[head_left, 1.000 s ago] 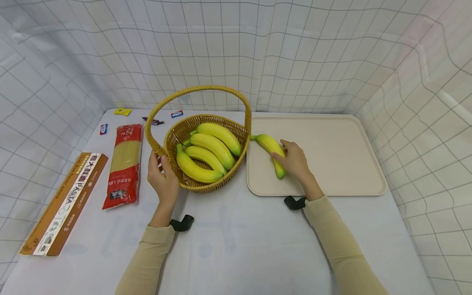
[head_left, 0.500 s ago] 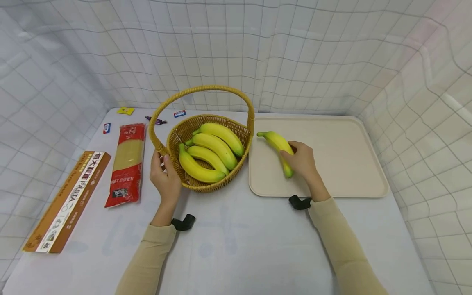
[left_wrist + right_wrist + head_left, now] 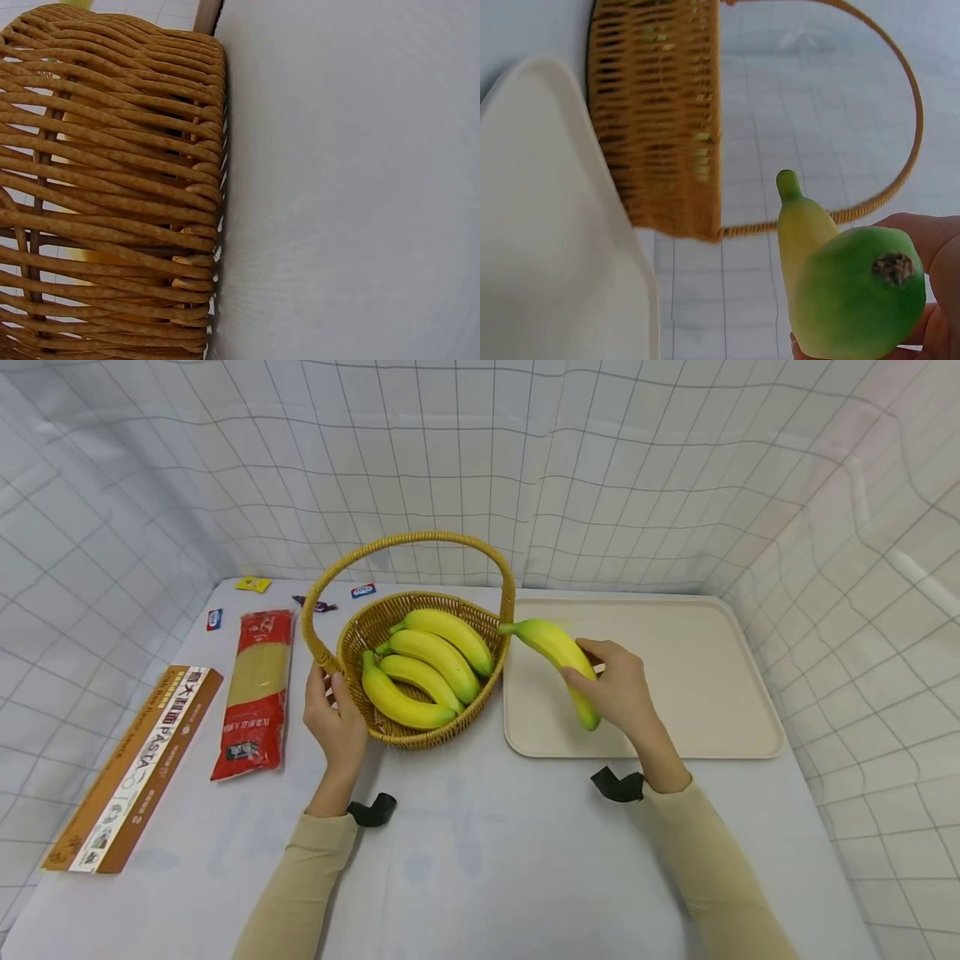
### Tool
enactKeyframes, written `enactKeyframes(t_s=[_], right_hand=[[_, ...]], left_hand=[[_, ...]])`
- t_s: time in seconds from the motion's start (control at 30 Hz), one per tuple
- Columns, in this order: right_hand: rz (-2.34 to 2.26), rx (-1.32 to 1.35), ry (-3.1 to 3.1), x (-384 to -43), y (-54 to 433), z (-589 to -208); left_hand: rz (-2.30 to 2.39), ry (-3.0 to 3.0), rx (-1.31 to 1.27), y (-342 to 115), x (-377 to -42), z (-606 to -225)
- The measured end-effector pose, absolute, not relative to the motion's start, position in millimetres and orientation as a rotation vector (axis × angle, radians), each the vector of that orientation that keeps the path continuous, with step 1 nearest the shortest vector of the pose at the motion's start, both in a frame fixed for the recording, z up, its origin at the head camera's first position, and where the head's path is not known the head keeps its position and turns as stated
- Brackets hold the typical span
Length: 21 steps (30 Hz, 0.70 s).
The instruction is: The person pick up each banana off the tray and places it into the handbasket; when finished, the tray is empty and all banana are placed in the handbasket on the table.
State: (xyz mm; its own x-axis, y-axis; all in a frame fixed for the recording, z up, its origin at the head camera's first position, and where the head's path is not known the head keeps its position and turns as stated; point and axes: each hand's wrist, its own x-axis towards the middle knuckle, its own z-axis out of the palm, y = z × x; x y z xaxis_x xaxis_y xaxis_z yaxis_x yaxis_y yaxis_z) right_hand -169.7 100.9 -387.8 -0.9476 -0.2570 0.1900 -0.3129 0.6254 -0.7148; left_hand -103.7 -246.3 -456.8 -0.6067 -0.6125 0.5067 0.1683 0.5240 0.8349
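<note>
My right hand [image 3: 618, 685] pinches a yellow banana [image 3: 557, 647] with green ends, raised above the beige tray [image 3: 690, 677]. In the right wrist view the banana [image 3: 855, 300] shows its dark-tipped green end, and it hangs higher than the basket's rim. A woven basket [image 3: 431, 742] with a tall hoop handle stands left of the tray, holding several bananas [image 3: 427, 656]. My left hand [image 3: 335, 718] grips the basket's left side at the foot of the handle. The left wrist view is filled by the basket's woven wall [image 3: 112, 165]; the hand is out of that frame.
Left of the basket lie a red noodle packet [image 3: 255, 693] and a long brown pasta box [image 3: 135, 768]. Several small wrapped sweets, among them a yellow one [image 3: 252, 584], lie along the back edge. White grid-patterned cloth [image 3: 480, 460] encloses the table.
My right hand has taken hold of the banana and lifted it off the tray. Its stem now reaches close to the basket's right rim. My left hand keeps its place on the basket.
</note>
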Motion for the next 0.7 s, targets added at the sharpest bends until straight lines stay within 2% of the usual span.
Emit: enactKeyframes(t_s=[0.4, 0.7], right_hand=[[1.170, 0.861, -2.725, -168.0, -16.4, -361.2], [1.056, 0.937, -2.829, -174.9, -61.4, -368.0]], left_hand=[[-1.145, -1.917, 0.350, -246.9, -104.0, -457.4], [-1.162, -1.905, 0.360, -245.4, -103.5, -454.8]])
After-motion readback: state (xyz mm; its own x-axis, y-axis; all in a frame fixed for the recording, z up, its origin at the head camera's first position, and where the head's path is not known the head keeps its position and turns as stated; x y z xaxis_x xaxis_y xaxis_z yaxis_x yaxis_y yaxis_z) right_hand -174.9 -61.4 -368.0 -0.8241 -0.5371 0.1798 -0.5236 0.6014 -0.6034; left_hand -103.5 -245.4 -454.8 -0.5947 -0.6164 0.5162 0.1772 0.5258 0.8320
